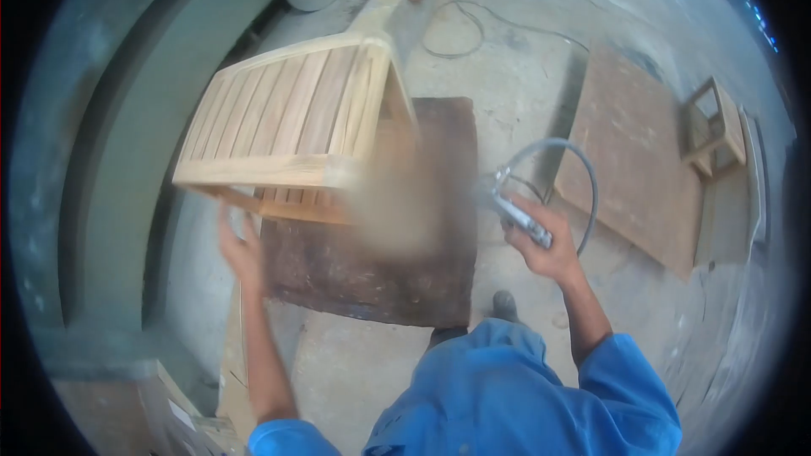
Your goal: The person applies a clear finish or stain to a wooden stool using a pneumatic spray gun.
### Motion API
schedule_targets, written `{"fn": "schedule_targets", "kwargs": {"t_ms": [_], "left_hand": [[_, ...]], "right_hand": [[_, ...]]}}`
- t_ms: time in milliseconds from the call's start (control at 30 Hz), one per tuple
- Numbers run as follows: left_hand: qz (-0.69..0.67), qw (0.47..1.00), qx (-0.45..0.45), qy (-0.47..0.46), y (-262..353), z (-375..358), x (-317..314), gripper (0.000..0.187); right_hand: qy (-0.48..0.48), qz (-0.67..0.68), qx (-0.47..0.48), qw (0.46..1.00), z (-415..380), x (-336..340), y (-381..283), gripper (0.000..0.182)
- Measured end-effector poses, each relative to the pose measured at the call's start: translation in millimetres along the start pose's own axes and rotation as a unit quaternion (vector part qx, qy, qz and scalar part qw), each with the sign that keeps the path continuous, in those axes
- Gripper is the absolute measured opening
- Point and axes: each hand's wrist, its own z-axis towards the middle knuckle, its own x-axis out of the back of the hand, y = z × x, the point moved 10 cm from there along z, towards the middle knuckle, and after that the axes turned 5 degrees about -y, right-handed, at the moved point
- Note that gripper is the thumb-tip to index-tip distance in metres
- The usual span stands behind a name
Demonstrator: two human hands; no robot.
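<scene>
no readable text, labels or signs

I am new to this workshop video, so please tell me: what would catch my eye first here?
First, the pale slatted wooden chair, tilted up at left centre, with the left hand at its lower edge. Next, the right hand holds a metal air tool with a looping grey hose. Beneath lies a dark brown board.
</scene>
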Motion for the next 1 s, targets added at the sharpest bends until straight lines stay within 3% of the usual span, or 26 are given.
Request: {"fn": "schedule_targets", "kwargs": {"t_ms": [33,67,100,133,167,233,367,533,733,867,967,1000], "left_hand": [[-0.046,0.995,0.09,0.006,16,-41,-21,0.047],[-0.132,0.969,0.175,-0.116,21,-79,-66,0.039],[-0.259,0.934,0.213,-0.123,53,-109,-93,0.035],[-0.364,0.883,0.272,-0.121,60,-144,-136,0.035],[-0.362,0.867,0.319,-0.126,104,-154,-145,0.047],[-0.528,0.718,0.442,-0.105,134,-200,-190,0.055],[-0.573,0.678,0.455,-0.07,157,-189,-192,0.057],[-0.57,0.682,0.453,-0.067,162,-198,-174,0.058],[-0.565,0.688,0.449,-0.067,155,-198,-171,0.058],[-0.551,0.702,0.438,-0.107,146,-210,-170,0.057],[-0.53,0.658,0.533,-0.046,112,-271,-180,0.057],[-0.543,0.614,0.573,-0.004,104,-310,-184,0.055]], "right_hand": [[-0.014,0.027,-0.017,0.999,-7,19,2,0.052],[-0.037,0.058,-0.023,0.997,-9,31,-2,0.052],[-0.057,0.087,-0.029,0.994,-12,38,-11,0.052],[-0.078,0.116,-0.037,0.99,-16,44,-14,0.053],[-0.065,0.129,0.035,0.989,-20,51,-27,0.054],[-0.098,0.158,0.061,0.981,-25,55,-55,0.055],[-0.132,0.128,0.141,0.973,-8,70,-106,0.059],[-0.115,0.07,0.279,0.951,-27,99,-156,0.066],[-0.082,0.048,0.332,0.939,-36,98,-160,0.068],[-0.117,0.029,0.294,0.948,-49,64,-118,0.064],[-0.164,-0.005,0.215,0.963,-72,36,-68,0.057],[-0.175,-0.015,0.194,0.965,-80,28,-52,0.055]]}}
